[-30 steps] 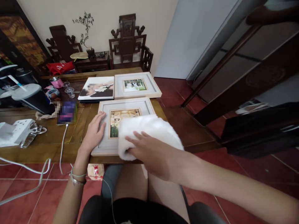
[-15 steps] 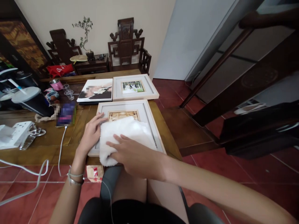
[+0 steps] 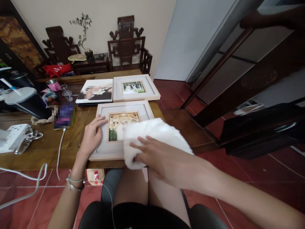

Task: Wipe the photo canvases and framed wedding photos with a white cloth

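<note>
A light wooden picture frame (image 3: 102, 156) with a pale mat lies flat near the front edge of the table. My left hand (image 3: 93, 133) rests on its left side, fingers stretched out and lightly bent. Under my right hand (image 3: 154, 156) is a white fluffy cloth (image 3: 157, 128), which the hand presses and holds with its fingers partly spread. The cloth covers the frame's lower right part and hangs past its right edge. Part of the photo (image 3: 113, 130) inside shows left of the cloth; the rest is hidden.
Behind lie a second picture frame (image 3: 152, 93) and a photo panel (image 3: 105, 98). To the left are a phone (image 3: 64, 116) on a white cable (image 3: 60, 152), a lidded black cup (image 3: 35, 105), a pink cup (image 3: 53, 85) and a power strip (image 3: 15, 136). Wooden chairs (image 3: 126, 41) stand beyond.
My right hand has slid the white cloth to the right across the frame, uncovering more of the photo. The left hand stays on the frame's left side. The view has shifted slightly.
</note>
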Tool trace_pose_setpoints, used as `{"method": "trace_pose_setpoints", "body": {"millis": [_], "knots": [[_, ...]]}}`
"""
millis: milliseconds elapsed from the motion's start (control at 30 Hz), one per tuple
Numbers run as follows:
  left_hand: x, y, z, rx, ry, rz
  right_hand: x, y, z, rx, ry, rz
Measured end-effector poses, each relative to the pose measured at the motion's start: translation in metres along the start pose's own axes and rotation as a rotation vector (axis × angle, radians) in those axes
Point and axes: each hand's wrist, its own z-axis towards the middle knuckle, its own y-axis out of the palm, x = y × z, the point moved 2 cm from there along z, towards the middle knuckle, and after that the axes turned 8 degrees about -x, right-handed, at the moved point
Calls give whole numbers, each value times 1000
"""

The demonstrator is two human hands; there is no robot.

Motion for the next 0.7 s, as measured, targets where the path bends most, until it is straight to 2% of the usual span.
{"method": "trace_pose_setpoints", "body": {"millis": [100,200,300,400,467,533,600,700], "knots": [[0,-1,0,-32,-7,30,-8,10,34,57,-122,-44],[-1,-2,0,-51,-6,69,-5,33,48,164,-178,-48],[-3,-1,1,-47,-6,134,7,58,31,187,-114,4],[-6,1,1,-57,-6,184,19,71,-9,216,72,25],[-7,1,2,-69,0,194,26,69,-34,236,207,-13],[-8,2,2,-76,13,192,31,61,-46,242,309,-74],[-9,2,3,-82,25,190,39,50,-45,245,387,-136],[-11,3,3,-89,29,185,58,35,-25,257,457,-193]]}}
